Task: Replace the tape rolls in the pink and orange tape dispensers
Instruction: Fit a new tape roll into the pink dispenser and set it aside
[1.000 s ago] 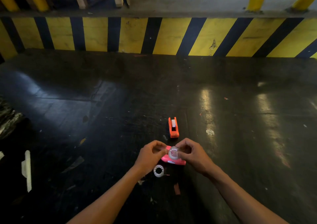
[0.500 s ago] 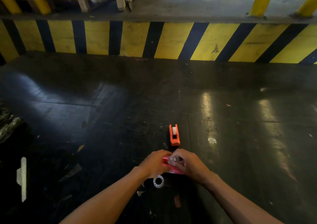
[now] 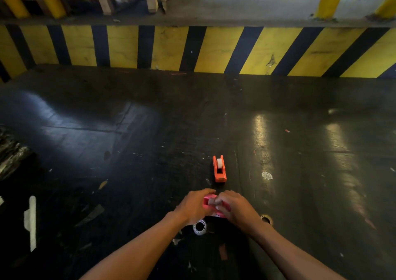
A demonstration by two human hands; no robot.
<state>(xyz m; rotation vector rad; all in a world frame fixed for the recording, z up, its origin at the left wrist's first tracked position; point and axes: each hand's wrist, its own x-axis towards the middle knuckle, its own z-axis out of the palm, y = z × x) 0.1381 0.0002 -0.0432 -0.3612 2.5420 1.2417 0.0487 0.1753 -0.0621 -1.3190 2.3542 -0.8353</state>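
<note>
The pink tape dispenser (image 3: 207, 200) rests low on the dark surface, mostly covered by both hands. My left hand (image 3: 194, 207) grips its left side. My right hand (image 3: 234, 210) presses a pale tape roll (image 3: 211, 201) down into it with the fingertips. The orange tape dispenser (image 3: 219, 169) stands just beyond, apart from my hands, with a white roll (image 3: 219, 162) seated in it. An empty clear tape ring (image 3: 199, 227) lies flat near my left wrist. A brownish ring (image 3: 266, 219) lies right of my right wrist.
The dark scuffed surface (image 3: 150, 140) stretches far ahead to a yellow-and-black striped barrier (image 3: 192, 50). A white strip (image 3: 31, 223) lies at the left, crumpled dark material (image 3: 10, 153) at the far left edge. Small paper scraps (image 3: 266, 175) are scattered about.
The tape roll was held up between both hands above the pink dispenser; now both hands have lowered and closed over the dispenser, with the roll down inside it.
</note>
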